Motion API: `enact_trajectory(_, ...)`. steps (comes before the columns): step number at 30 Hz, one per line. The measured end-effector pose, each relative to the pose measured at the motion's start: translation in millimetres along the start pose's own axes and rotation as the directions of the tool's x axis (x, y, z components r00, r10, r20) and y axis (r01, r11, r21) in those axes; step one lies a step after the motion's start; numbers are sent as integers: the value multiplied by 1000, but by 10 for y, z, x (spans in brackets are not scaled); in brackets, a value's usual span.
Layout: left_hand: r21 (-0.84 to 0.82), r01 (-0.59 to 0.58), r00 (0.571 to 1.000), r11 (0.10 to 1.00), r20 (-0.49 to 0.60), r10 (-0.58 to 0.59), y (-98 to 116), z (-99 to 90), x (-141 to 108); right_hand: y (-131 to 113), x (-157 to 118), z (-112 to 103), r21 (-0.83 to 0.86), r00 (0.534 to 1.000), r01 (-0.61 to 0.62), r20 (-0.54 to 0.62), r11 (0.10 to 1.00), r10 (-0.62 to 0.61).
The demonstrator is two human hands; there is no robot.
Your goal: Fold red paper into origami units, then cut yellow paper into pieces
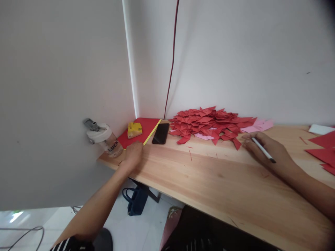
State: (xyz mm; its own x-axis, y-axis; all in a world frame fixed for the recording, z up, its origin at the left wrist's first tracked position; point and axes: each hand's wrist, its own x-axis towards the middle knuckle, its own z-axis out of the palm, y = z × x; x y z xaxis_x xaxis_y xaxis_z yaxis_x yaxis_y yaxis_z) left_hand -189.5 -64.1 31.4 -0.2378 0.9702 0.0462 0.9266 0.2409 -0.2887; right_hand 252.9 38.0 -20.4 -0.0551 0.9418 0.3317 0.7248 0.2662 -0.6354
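Observation:
My left hand (pixel 134 154) is at the near corner of the red paper (pixel 136 142) in the table's back left corner. Its fingers are bent together on the paper's edge, and their tips are partly hidden. A yellow block-like packet (pixel 134 129) lies on that paper. In my right hand (pixel 272 150) is a white pen (pixel 262 149), its dark end pointing toward me. That hand hovers by the right end of a heap of folded red paper pieces (pixel 206 120). Pink folded paper (pixel 258 125) shows at the heap's right side.
A clear bottle (pixel 111 143) with a white lid stands at the table's left end. Beside the red paper lies a black phone (pixel 160 134). Red paper pieces (pixel 323 148) and a white object (pixel 321 129) are at far right. A dark blue bag (pixel 138 201) sits beneath the table (pixel 199 181).

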Motion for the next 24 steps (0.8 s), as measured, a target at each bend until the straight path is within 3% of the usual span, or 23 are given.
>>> enact_trajectory(9, 79, -157, 987, 985, 47, 153, -218, 5, -161, -34, -12, -16, 27, 999, 43, -6, 999, -43)
enact_trajectory(17, 155, -288, 956, 945, 104, 274, -235, -79, -103, -19, -8, -5, -28, 1000, -8, 14, 1000, 8)
enact_trajectory(24, 176, -373, 928, 911, 87, 363, -291, -59, -131, -65, -1, -32, -28, 1000, -22, 16, 999, 23)
